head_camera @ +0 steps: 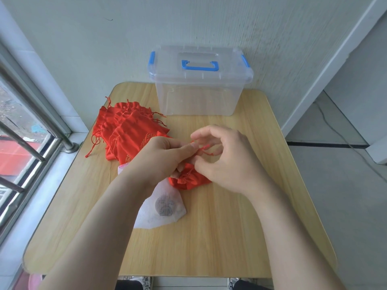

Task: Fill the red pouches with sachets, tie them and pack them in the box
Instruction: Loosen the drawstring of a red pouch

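Nearest to you, just below your grip and partly under your left wrist, one white sachet (161, 206) is lying flat on the table (219, 237). It is probably waiting there for the next pouch, so you are not needing to reach far for it.

Your left hand (161, 158) is holding narrow: its fingertips are pinching the drawstring (204, 150) close to the neck, I think to keep the mouth gathered while the knot is being made. The red pouch (190, 181) itself is resting on the table directly under the grip, between both hands, with its neck already bunched, so it seems filled and you are now in the tying step.

Your right hand (226, 162) is curving its fingers around the loose ends of the drawstring, on the right side of the pinch. I cannot tell if its thumb is really clamping the cord or only guiding it.

Beyond the grip and to the left, the pile of red pouches (125, 130) is lying with cords spreading out, near your left hand for easy taking.

Farthest, straight behind the grip, the box (199, 97) is standing with its lid down. You are probably needing to open it before packing.
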`<action>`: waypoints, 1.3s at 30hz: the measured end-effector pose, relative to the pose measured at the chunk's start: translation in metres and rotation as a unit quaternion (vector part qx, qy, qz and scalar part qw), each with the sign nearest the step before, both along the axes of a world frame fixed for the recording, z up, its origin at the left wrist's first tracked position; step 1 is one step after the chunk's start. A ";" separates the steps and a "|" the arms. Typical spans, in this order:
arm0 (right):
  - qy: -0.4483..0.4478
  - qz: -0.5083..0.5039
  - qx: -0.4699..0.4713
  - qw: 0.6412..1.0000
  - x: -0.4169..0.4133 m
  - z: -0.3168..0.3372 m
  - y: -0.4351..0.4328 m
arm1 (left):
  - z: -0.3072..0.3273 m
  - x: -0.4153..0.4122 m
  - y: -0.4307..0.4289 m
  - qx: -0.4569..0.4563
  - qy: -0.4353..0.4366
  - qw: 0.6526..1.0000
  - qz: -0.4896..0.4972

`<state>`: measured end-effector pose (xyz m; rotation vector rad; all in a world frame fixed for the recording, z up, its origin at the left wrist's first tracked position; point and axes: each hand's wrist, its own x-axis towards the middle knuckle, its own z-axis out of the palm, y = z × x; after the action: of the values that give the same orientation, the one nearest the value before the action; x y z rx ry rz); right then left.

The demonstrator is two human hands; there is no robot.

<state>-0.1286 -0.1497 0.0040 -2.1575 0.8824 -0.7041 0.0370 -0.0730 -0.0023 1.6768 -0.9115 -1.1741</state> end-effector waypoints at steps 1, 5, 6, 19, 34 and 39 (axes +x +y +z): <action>-0.012 0.005 0.002 1.000 0.000 0.000 0.000 | 0.000 0.000 0.000 -0.001 0.006 1.000 0.000; -0.024 -0.012 -0.037 0.999 0.001 -0.002 -0.003 | 0.000 0.001 0.001 -0.001 0.019 1.000 0.008; -0.020 -0.014 -0.055 0.998 0.001 -0.004 -0.004 | 0.001 0.001 0.001 -0.002 0.020 1.000 0.006; 0.126 -0.037 -0.107 0.986 -0.001 -0.010 -0.006 | 0.012 -0.007 0.006 -0.050 -0.076 0.988 0.126; -0.109 0.014 0.234 0.966 -0.007 0.006 -0.010 | 0.010 -0.017 0.005 -0.167 -0.291 0.932 0.136; -0.143 -0.030 0.254 0.956 -0.007 0.004 -0.012 | 0.010 -0.023 0.002 -0.192 -0.331 0.912 0.148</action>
<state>-0.1354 -0.1620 0.0077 -1.5369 0.8625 -0.7049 0.0138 -0.0710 0.0076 1.8120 -1.1452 -0.1777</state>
